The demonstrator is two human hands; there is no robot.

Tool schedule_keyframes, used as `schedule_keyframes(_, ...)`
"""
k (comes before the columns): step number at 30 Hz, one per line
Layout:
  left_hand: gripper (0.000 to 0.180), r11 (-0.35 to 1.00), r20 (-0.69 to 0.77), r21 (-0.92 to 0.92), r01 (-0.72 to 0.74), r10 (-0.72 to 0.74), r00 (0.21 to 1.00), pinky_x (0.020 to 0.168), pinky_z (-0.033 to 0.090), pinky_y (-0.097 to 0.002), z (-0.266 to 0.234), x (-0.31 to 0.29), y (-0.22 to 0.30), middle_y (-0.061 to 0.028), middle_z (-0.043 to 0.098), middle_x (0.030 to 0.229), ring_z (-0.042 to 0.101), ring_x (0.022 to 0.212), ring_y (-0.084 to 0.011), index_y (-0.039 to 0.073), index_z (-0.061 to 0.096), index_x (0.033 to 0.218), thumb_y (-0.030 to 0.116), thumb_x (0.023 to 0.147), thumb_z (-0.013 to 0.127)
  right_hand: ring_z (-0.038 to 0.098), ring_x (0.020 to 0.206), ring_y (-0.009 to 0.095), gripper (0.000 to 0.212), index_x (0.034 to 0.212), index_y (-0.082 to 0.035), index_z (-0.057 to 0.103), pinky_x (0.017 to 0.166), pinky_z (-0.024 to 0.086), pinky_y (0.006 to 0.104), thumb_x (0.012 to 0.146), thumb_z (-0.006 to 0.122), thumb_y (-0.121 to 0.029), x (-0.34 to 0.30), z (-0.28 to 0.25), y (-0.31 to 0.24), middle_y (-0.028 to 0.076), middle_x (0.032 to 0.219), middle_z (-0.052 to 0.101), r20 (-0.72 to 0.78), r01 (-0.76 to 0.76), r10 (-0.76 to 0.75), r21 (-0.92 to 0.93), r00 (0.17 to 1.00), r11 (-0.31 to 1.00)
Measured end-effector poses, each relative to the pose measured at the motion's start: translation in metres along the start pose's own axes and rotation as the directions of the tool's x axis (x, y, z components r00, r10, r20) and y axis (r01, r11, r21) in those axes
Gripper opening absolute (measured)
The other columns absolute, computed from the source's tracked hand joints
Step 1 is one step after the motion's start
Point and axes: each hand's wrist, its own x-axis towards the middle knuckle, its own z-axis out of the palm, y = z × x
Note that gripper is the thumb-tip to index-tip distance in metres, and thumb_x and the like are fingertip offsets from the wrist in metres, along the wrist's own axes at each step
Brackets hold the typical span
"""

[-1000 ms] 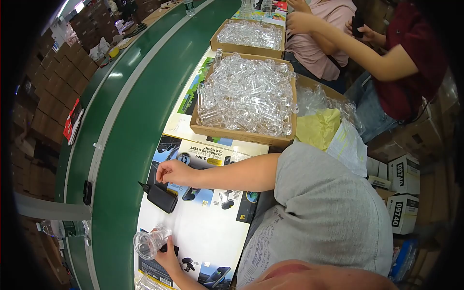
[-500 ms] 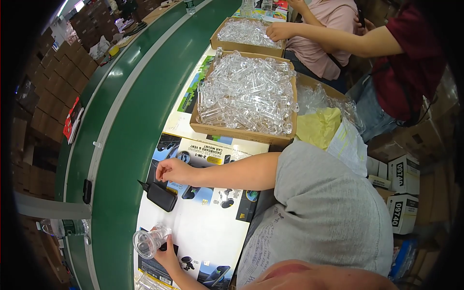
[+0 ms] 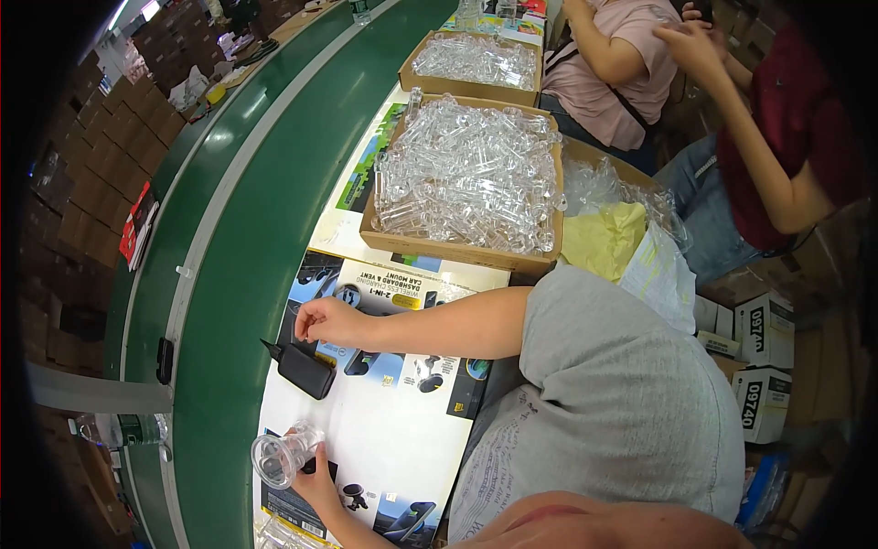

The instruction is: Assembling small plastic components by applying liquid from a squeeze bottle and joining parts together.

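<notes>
My left hand is closed round a clear, flared, cup-like piece with a round rim, held tilted over the tabletop. Farther up the table, my right hand has its fingers curled together; whatever may be between them is hidden. Just beside it lies a black rectangular device with a thin pointed end. More clear pieces lie near my left forearm, partly cut off by the dark rim of the view.
Printed cardboard covers the worktop along a green conveyor belt. Cartons of clear tubular parts, one near and one far, stand beyond my right arm. Yellow paper and plastic bags are beside them. Two people are at the far right.
My hands and the clear piece have stayed put. The co-worker in dark red has drawn an arm back from the far carton and raised the hand; the one in pink has shifted too.
</notes>
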Motion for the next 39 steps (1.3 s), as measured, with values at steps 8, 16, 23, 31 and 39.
schedule_keyframes(8, 0.041, 1.000, -0.009, -0.014, -0.006, 0.006, 1.000, 0.092, 0.035, -0.0314, 0.000, 0.000, -0.002, -0.0129, 0.053, 0.112, 0.049, 0.103, -0.0214, -0.004, 0.049, 0.111, -0.003, 0.072, 0.061, 0.051, 0.072, 0.007, 0.010, 0.080, -0.005, 0.055, 0.060, 0.042, 0.0222, 0.073, 0.049, -0.001, 0.000, 0.001, -0.001, 0.001, 0.079, 0.057, -0.009, -0.002, 0.002, 0.001, 1.000, 1.000)
schedule_keyframes(16, 0.041, 1.000, -0.008, -0.021, -0.009, 0.009, 1.000, 0.092, 0.035, -0.0309, 0.001, 0.000, 0.000, -0.0127, 0.053, 0.111, 0.050, 0.102, -0.0213, -0.004, 0.050, 0.111, -0.003, 0.071, 0.061, 0.052, 0.072, 0.007, 0.009, 0.079, -0.005, 0.055, 0.061, 0.042, 0.0221, 0.074, 0.048, -0.002, -0.002, 0.001, -0.004, 0.001, 0.079, 0.058, -0.011, -0.004, 0.004, -0.036, 1.000, 0.999)
schedule_keyframes(23, 0.041, 1.000, -0.005, 0.011, -0.008, 0.009, 1.000, 0.092, 0.035, -0.0310, -0.001, 0.000, -0.007, -0.0128, 0.053, 0.111, 0.049, 0.102, -0.0214, -0.004, 0.050, 0.111, -0.003, 0.071, 0.061, 0.052, 0.072, 0.007, 0.009, 0.079, -0.006, 0.055, 0.062, 0.042, 0.0220, 0.075, 0.047, -0.002, -0.002, 0.002, -0.001, 0.000, 0.079, 0.058, -0.012, -0.010, 0.009, -0.044, 1.000, 0.999)
schedule_keyframes(31, 0.041, 0.999, -0.018, 0.028, -0.024, 0.024, 1.000, 0.092, 0.035, -0.0315, 0.001, 0.001, 0.001, -0.0116, 0.054, 0.110, 0.050, 0.101, -0.0211, -0.003, 0.051, 0.111, -0.002, 0.071, 0.061, 0.052, 0.072, 0.006, 0.009, 0.079, -0.006, 0.055, 0.062, 0.042, 0.0213, 0.075, 0.048, -0.002, -0.001, 0.001, -0.003, 0.000, 0.080, 0.058, -0.009, 0.000, -0.001, -0.045, 1.000, 0.999)
schedule_keyframes(39, 0.041, 0.999, -0.010, 0.028, -0.016, 0.017, 1.000, 0.092, 0.035, -0.0316, 0.001, 0.001, 0.001, -0.0116, 0.054, 0.110, 0.049, 0.101, -0.0208, -0.002, 0.051, 0.111, -0.002, 0.071, 0.061, 0.052, 0.072, 0.006, 0.009, 0.081, -0.006, 0.055, 0.062, 0.042, 0.0215, 0.076, 0.048, -0.003, -0.001, 0.000, -0.002, 0.001, 0.080, 0.058, -0.011, -0.012, 0.012, -0.054, 1.000, 0.998)
